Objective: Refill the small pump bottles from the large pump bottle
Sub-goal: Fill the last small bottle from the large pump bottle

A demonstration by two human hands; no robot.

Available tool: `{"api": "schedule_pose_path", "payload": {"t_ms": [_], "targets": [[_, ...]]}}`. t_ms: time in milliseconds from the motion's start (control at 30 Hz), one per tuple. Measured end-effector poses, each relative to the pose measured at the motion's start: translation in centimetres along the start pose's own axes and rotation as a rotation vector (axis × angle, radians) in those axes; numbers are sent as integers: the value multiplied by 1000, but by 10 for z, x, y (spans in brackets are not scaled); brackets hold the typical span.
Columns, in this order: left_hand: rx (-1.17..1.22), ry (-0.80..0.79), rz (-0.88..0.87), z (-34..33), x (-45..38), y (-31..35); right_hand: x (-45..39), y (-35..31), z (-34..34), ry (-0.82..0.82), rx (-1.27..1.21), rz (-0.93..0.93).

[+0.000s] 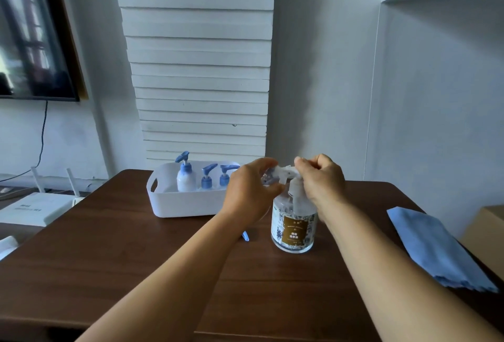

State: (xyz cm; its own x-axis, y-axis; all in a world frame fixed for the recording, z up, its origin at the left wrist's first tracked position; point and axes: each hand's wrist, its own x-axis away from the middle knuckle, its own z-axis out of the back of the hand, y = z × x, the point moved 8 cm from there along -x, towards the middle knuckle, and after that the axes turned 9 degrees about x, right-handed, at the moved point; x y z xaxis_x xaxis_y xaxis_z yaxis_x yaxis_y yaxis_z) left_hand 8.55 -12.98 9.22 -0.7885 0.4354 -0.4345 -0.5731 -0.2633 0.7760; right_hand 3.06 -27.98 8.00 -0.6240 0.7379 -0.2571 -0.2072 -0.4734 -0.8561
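Two hands point(249, 190) point(321, 178) gripping the large pump bottle's point(294, 228) head.

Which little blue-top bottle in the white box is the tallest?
The left-most small bottle in the white bin. Its pump head stands well above the two shorter ones beside it.

Left of the large pump bottle point(294, 221), the white basket point(180, 202) blocks passage. Bare table point(136, 260) lies in front; right, a blue cloth point(433, 249).

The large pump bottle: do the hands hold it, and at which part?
Yes. The right hand grips the pump head of the large pump bottle; the left hand holds something small at its nozzle.
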Motion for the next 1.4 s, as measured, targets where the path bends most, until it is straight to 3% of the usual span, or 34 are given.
{"api": "schedule_pose_path", "payload": {"t_ms": [1267,1400], "targets": [[63,10,-29,5,-5,6,0,-14,8,-57,-6,-17],[52,-5,-29,0,-5,1,5,-3,4,-2,-24,-16]]}}
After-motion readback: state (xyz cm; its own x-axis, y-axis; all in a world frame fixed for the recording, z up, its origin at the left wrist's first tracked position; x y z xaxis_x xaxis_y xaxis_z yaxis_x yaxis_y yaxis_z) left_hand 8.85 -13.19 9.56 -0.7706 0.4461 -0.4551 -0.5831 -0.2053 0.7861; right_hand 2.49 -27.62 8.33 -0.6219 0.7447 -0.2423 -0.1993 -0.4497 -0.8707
